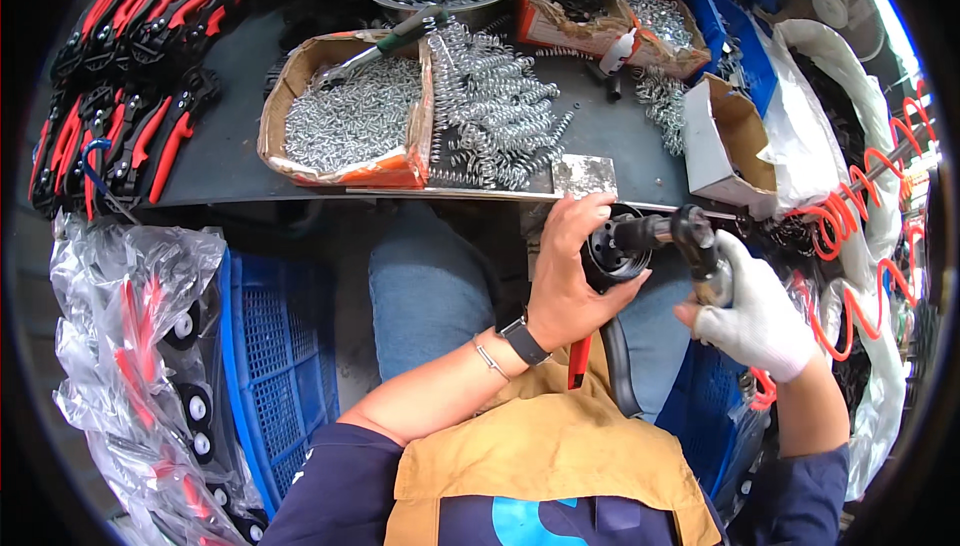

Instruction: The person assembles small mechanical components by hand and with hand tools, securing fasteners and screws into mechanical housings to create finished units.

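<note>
My bare left hand [560, 281] is wrapped around the round black head of a hand tool with black jaws [602, 258], held just off the table's front edge. Below it a red handle [578, 361] and a black handle [617, 366] hang over my lap. In a white glove, my right hand [755, 316] grips a ratchet wrench [692, 234]. The wrench's dark socket [640, 234] points left into the black head, where it seems to touch; the fastener under it is hidden.
Ahead lie a carton of screws [350, 131] with a green-handled screwdriver [400, 41], piled springs [490, 101] and a bowl of washers [440, 8]. Red-and-black tools [140, 16] fill the far left. A white box [715, 171] and an orange coiled hose [850, 201] are right; a blue crate [280, 366] stands left.
</note>
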`<act>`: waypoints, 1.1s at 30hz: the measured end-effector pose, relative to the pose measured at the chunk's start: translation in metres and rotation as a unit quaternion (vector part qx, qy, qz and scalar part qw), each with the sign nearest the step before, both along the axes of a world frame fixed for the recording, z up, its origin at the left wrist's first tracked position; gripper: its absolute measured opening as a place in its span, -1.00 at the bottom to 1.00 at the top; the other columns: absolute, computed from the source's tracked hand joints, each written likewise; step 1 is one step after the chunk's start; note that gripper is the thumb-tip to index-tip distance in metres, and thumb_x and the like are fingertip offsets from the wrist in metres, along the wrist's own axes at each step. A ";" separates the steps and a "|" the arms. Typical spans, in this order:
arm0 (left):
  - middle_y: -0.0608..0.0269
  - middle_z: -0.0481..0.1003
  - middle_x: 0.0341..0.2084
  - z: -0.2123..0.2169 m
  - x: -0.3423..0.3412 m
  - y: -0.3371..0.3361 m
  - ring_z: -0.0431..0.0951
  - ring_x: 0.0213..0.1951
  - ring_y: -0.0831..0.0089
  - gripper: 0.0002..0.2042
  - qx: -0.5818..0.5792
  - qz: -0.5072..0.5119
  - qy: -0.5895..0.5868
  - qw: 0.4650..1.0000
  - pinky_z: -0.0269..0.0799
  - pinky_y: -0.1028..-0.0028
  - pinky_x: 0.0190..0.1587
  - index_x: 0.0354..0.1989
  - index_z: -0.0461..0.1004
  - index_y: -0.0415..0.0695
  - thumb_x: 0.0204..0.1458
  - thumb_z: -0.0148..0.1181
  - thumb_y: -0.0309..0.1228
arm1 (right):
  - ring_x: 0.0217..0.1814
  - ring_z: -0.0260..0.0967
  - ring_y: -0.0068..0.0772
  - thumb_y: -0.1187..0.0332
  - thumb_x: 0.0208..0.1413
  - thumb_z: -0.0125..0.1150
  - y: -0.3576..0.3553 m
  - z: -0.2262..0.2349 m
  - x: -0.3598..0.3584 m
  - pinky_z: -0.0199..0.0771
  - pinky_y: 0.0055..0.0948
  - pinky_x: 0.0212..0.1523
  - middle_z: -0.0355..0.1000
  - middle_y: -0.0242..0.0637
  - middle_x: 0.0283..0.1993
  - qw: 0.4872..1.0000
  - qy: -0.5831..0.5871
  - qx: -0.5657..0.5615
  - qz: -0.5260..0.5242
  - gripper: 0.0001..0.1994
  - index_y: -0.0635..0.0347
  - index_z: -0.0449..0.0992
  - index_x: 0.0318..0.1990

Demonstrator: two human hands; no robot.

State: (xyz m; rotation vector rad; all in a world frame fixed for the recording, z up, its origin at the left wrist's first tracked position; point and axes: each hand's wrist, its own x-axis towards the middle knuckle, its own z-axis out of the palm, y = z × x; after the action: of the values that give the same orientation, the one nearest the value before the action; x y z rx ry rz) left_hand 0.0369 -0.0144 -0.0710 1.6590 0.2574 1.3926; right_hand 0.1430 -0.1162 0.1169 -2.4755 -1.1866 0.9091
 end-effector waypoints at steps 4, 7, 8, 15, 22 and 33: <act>-0.05 0.30 0.11 0.001 -0.002 0.004 0.32 0.16 0.05 -0.17 0.025 -0.018 0.016 0.999 0.07 0.09 0.28 0.17 0.10 -0.10 -0.30 0.53 -0.45 | -0.31 0.51 -0.05 0.33 -0.16 0.36 0.004 0.010 -0.002 0.43 -0.25 -0.24 0.46 0.05 -0.38 0.998 0.012 -0.055 -0.008 -0.51 0.34 0.33 -0.08; -0.10 0.22 0.18 -0.003 -0.006 0.008 0.24 0.22 -0.02 -0.11 0.040 -0.040 0.007 0.998 0.09 0.08 0.27 0.22 0.07 -0.03 -0.32 0.55 -0.38 | -0.32 0.49 -0.14 0.35 -0.16 0.34 0.012 0.012 -0.006 0.44 -0.29 -0.20 0.48 0.01 -0.36 0.997 -0.041 -0.047 0.045 -0.49 0.35 0.34 -0.01; -0.10 0.22 0.18 -0.001 -0.009 0.007 0.24 0.22 -0.02 -0.11 0.038 -0.037 0.003 0.999 0.09 0.08 0.27 0.22 0.07 -0.03 -0.32 0.55 -0.38 | -0.32 0.46 -0.21 0.38 -0.16 0.33 0.023 0.018 -0.012 0.44 -0.33 -0.16 0.49 -0.04 -0.34 0.998 -0.008 -0.053 0.031 -0.46 0.36 0.36 0.04; -0.16 -0.01 0.32 -0.005 -0.005 0.008 0.07 0.32 -0.07 0.03 0.032 -0.063 -0.001 0.997 0.06 0.09 0.29 0.35 -0.05 0.10 -0.32 0.56 -0.39 | -0.32 0.44 -0.33 0.45 -0.21 0.27 0.025 0.003 0.002 0.43 -0.36 -0.19 0.48 -0.14 -0.37 0.999 0.028 -0.031 -0.005 -0.55 0.32 0.44 -0.05; -0.02 0.20 0.25 -0.001 -0.009 0.017 0.18 0.28 0.01 -0.19 -0.013 -0.133 0.015 0.991 0.02 0.11 0.31 0.25 0.14 -0.08 -0.22 0.48 -0.35 | -0.42 0.49 -0.11 0.46 -0.29 0.23 0.029 0.004 0.020 0.45 -0.36 -0.28 0.46 -0.03 -0.48 0.989 -0.045 -0.004 0.141 -0.58 0.34 0.48 -0.13; 0.05 0.27 0.11 0.018 -0.019 0.025 0.31 0.14 0.13 0.03 0.047 -0.014 0.082 0.995 0.14 0.26 0.25 0.25 0.10 -0.16 -0.45 0.61 -0.16 | -0.38 0.40 -0.03 0.52 -0.39 0.31 0.008 0.043 -0.027 0.38 -0.21 -0.35 0.37 -0.15 -0.43 0.911 -0.274 0.189 0.242 -0.60 0.15 0.47 -0.23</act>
State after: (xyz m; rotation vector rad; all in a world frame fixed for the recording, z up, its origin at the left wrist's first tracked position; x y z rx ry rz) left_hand 0.0182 0.0108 -0.0533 1.8515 0.2659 1.2656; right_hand 0.1161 -0.1079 0.1600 -2.1963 -1.9954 0.0158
